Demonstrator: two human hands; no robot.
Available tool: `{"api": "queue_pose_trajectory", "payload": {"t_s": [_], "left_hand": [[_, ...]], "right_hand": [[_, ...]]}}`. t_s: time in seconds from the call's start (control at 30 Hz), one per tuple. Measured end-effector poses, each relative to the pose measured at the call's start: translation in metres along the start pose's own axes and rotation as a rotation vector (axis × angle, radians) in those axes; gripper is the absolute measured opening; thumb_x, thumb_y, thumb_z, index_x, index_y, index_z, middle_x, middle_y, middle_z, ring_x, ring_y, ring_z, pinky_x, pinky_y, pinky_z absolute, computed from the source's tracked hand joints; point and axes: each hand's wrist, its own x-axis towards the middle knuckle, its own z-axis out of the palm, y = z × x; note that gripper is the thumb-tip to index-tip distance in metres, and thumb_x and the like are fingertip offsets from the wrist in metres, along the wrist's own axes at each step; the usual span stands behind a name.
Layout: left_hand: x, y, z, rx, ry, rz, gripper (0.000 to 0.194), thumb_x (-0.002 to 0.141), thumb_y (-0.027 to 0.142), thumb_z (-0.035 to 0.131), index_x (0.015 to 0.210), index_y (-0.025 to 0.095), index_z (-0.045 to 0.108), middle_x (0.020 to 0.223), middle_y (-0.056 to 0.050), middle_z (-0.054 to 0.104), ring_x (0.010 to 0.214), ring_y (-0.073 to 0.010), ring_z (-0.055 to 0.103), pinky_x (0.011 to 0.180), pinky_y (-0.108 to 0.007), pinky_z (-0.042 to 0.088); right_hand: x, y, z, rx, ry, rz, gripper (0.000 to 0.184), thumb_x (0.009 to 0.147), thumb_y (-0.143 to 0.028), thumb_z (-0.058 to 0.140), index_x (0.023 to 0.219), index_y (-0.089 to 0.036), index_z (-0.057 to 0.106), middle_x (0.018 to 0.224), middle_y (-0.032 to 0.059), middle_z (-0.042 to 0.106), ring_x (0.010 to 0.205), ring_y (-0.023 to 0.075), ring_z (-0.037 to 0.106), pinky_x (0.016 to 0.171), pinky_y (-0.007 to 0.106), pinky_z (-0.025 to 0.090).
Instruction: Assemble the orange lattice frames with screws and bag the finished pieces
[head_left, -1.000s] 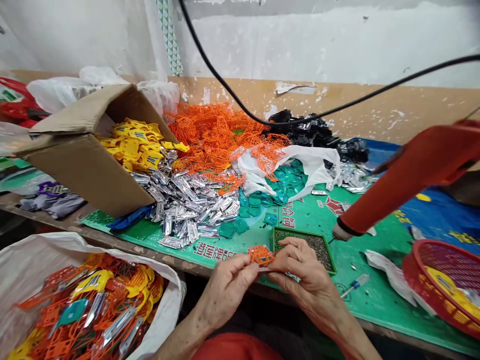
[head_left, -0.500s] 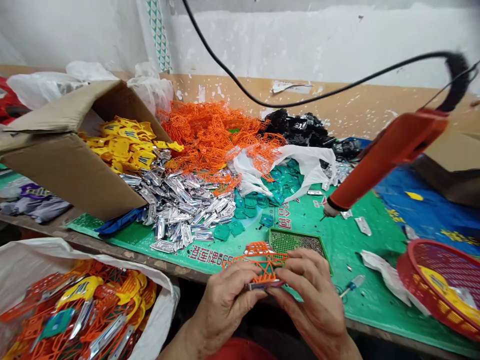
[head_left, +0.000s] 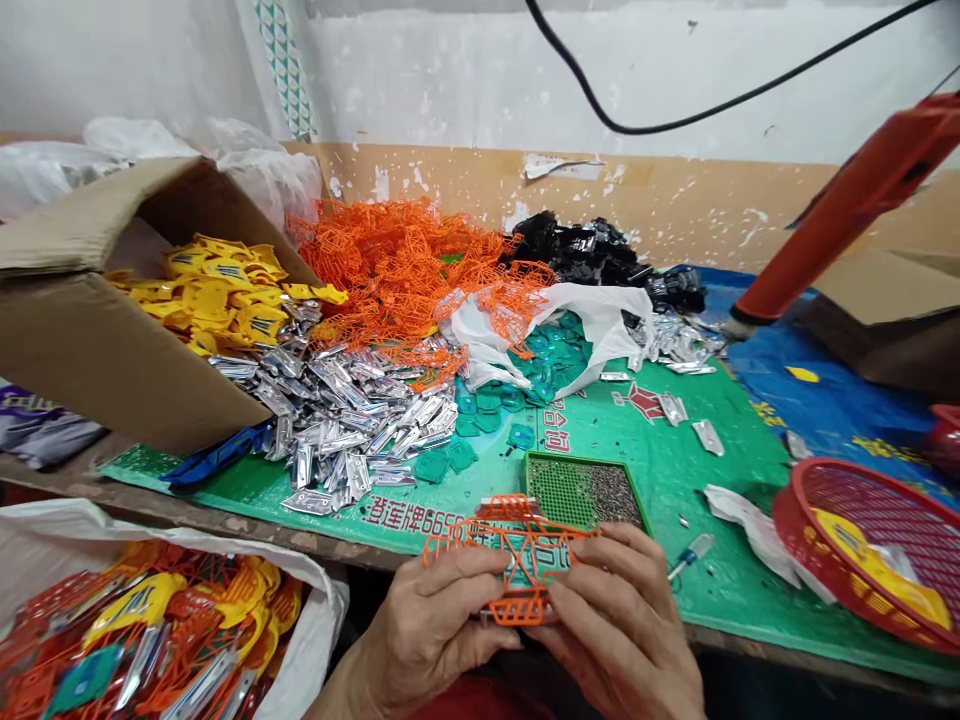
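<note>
Between my two hands is an orange plastic lattice frame (head_left: 517,560), held just over the front edge of the table. My left hand (head_left: 427,615) is closed on its left side, thumb below and fingers on top. On the right side, my right hand (head_left: 619,610) grips it with bent fingers; the thumb is mostly hidden. Any other part under the frame is hard to make out. Just behind it lies a green tray (head_left: 555,490) of small metal screws. A small screwdriver (head_left: 691,552) with a clear handle rests right of my right hand.
Silver metal plates (head_left: 375,410), orange frames (head_left: 405,260) and teal pieces (head_left: 559,355) are heaped behind. A cardboard box (head_left: 112,330) spills yellow parts (head_left: 232,290). A red power screwdriver (head_left: 847,210) hangs at right, above a red basket (head_left: 795,520). A white sack (head_left: 319,610) of mixed parts stands lower left.
The orange frame has tilted, so its lattice face now shows more fully between my hands. The hanging power screwdriver has swung up and to the right. My view has shifted slightly.
</note>
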Motion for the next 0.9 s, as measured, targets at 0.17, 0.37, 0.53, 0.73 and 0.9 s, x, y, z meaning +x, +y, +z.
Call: {"api": "queue_pose_trajectory", "payload": {"t_s": [0.17, 0.37, 0.53, 0.73, 0.9], "left_hand": [[-0.002, -0.002, -0.001, -0.005, -0.019, 0.039, 0.038, 0.062, 0.007, 0.082, 0.094, 0.028, 0.078, 0.101, -0.011, 0.076, 0.093, -0.0279, 0.072, 0.086, -0.033, 0.054], [-0.006, 0.001, -0.001, 0.031, -0.036, 0.027, 0.04, 0.061, 0.007, 0.083, 0.093, 0.029, 0.078, 0.103, -0.011, 0.076, 0.095, -0.0292, 0.072, 0.089, -0.036, 0.054], [-0.01, 0.003, -0.002, 0.074, -0.027, 0.059, 0.043, 0.06, 0.006, 0.083, 0.096, 0.029, 0.078, 0.103, -0.011, 0.076, 0.094, -0.0293, 0.072, 0.09, -0.036, 0.053], [-0.001, 0.005, -0.002, 0.329, -0.004, 0.45, 0.036, 0.073, 0.023, 0.078, 0.109, 0.022, 0.072, 0.099, -0.011, 0.077, 0.088, -0.0222, 0.074, 0.083, -0.027, 0.057], [0.004, 0.009, -0.002, 0.603, 0.009, 0.707, 0.031, 0.093, 0.038, 0.052, 0.096, 0.011, 0.068, 0.089, -0.013, 0.078, 0.083, -0.0164, 0.074, 0.083, -0.022, 0.057]], "right_hand": [[-0.001, -0.004, -0.005, -0.087, -0.03, -0.06, 0.016, 0.078, -0.02, 0.071, 0.092, -0.024, 0.064, 0.072, -0.0024, 0.073, 0.082, 0.0181, 0.065, 0.095, 0.044, 0.045], [-0.011, -0.01, -0.006, -0.118, 0.004, -0.038, 0.011, 0.08, -0.024, 0.069, 0.089, -0.027, 0.063, 0.07, -0.0047, 0.072, 0.078, 0.0167, 0.065, 0.095, 0.043, 0.045], [-0.024, -0.011, -0.006, -0.106, 0.019, -0.001, 0.018, 0.076, -0.023, 0.073, 0.092, -0.025, 0.064, 0.076, -0.0021, 0.072, 0.086, 0.0183, 0.062, 0.103, 0.048, 0.041], [-0.021, -0.014, -0.001, -0.076, 0.079, 0.013, 0.009, 0.079, -0.022, 0.072, 0.085, -0.022, 0.065, 0.078, -0.0019, 0.069, 0.091, 0.0156, 0.059, 0.105, 0.047, 0.04], [-0.019, -0.022, 0.002, -0.053, 0.162, 0.037, 0.007, 0.08, -0.017, 0.071, 0.08, -0.018, 0.065, 0.089, -0.002, 0.064, 0.096, 0.0138, 0.057, 0.105, 0.048, 0.038]]}}
